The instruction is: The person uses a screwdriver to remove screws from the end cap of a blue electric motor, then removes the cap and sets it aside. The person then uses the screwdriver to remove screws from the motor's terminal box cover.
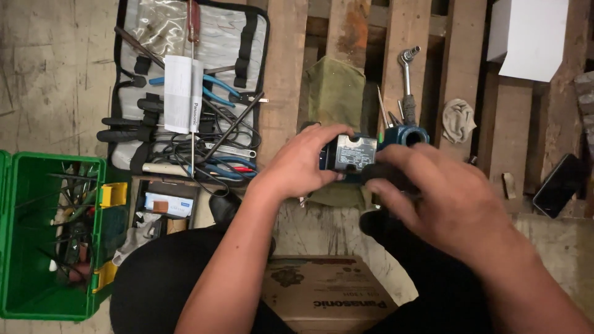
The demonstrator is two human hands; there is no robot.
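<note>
Both hands (371, 179) around a blue power tool (371, 148) over pallet boards (284, 62)

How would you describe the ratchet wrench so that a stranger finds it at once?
Look at the wooden pallet ahead of the person. The ratchet wrench lies along a slat near its right side, above the blue device. Only it has a shiny round head and a dark grip.

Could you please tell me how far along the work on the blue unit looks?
Done: tool roll unrolled, ratchet lying out. In hand: left hand and right hand grip the blue unit over a green cloth. What is left cannot be told.
</note>
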